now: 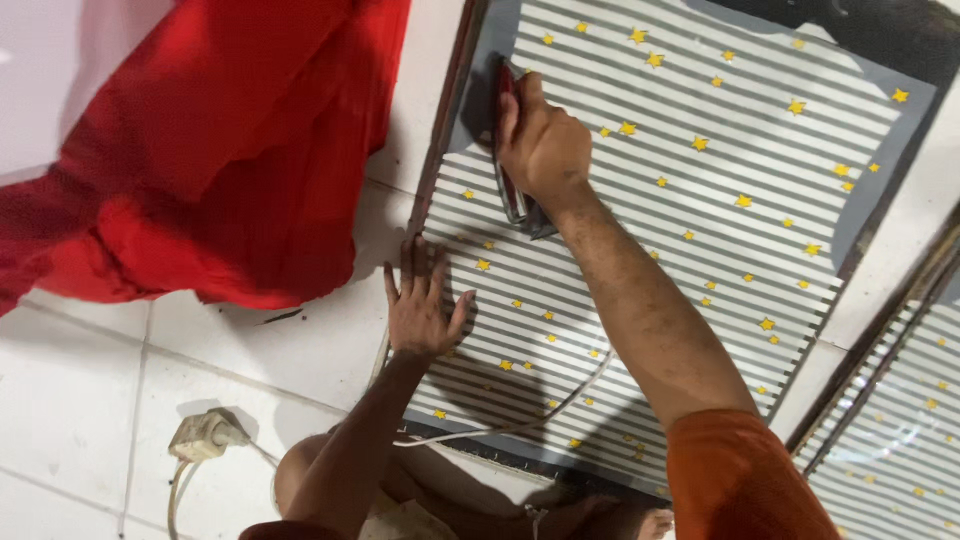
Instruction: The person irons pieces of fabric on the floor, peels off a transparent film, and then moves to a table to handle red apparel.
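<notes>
My right hand [540, 140] grips the handle of a clothes iron [512, 190], whose metal soleplate rests on the grey-and-white striped cloth with yellow stars [700, 230]. The iron sits near the cloth's left edge. My left hand [420, 305] lies flat, fingers spread, on the same left edge of the cloth, a little nearer to me than the iron. The iron's white cord [530, 420] trails across the near end of the cloth.
A heap of red fabric [220, 150] lies on the white tiled floor [90, 400] to the left. A white plug adapter with cable [205, 435] sits on the tiles near my knee. A mirror [890, 430] at right reflects the striped cloth.
</notes>
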